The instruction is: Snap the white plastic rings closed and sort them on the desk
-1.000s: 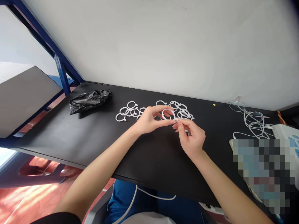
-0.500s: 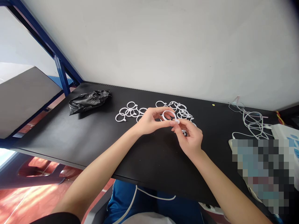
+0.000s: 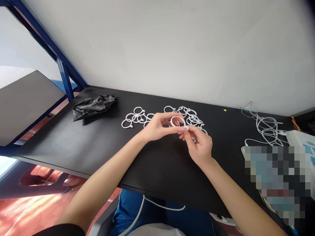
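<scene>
Between my two hands, above the black table [image 3: 157, 164], is a white plastic curtain ring [image 3: 171, 122] with a small lug on its rim. My left hand [image 3: 161, 127] grips the ring, its fingers behind and its thumb along the near side. The fingertips of my right hand [image 3: 199, 141] pinch the lug at the ring's lower right. More white rings [image 3: 127, 123] lie in a loose group to the left of my hands. A second pile of rings [image 3: 193, 118] lies behind and to the right, partly hidden by my fingers.
A crumpled black plastic bag [image 3: 94, 106] lies at the table's left. At the right are eyeglasses [image 3: 249, 111], a tangled white cable [image 3: 267, 131], a white box [image 3: 300, 141] and a blurred-out object [image 3: 275, 177]. A pale wall [image 3: 172, 49] rises behind the table.
My right hand has shifted very slightly to the left against the ring's lug. Both hands keep hold of the ring, and everything else lies as before.
</scene>
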`<state>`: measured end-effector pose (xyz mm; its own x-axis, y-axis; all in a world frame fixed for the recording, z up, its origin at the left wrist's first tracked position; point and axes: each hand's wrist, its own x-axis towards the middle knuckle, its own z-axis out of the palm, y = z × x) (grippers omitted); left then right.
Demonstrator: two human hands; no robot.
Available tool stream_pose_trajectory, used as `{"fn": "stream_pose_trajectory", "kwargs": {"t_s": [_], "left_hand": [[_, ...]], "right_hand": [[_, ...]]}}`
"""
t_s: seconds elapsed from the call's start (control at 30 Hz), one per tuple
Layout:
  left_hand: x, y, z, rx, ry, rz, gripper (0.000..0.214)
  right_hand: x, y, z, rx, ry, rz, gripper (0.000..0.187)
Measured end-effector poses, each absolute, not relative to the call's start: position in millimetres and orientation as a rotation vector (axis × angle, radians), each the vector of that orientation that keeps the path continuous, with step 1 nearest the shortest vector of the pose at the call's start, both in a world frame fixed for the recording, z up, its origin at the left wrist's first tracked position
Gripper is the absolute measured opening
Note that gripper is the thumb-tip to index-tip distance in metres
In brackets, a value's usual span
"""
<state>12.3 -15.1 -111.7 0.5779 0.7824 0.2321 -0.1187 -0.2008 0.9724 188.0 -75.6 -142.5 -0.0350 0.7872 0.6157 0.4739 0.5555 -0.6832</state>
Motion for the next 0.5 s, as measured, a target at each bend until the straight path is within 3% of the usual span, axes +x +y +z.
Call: {"fn": "stream_pose_trajectory", "kwargs": {"t_s": [0.5], "left_hand": [[12.4, -15.1, -111.2, 1.555, 0.574, 0.89, 0.033]], "right_hand": [[187.2, -79.0, -139.6, -1.103, -1.643, 0.428, 0.01]]}}
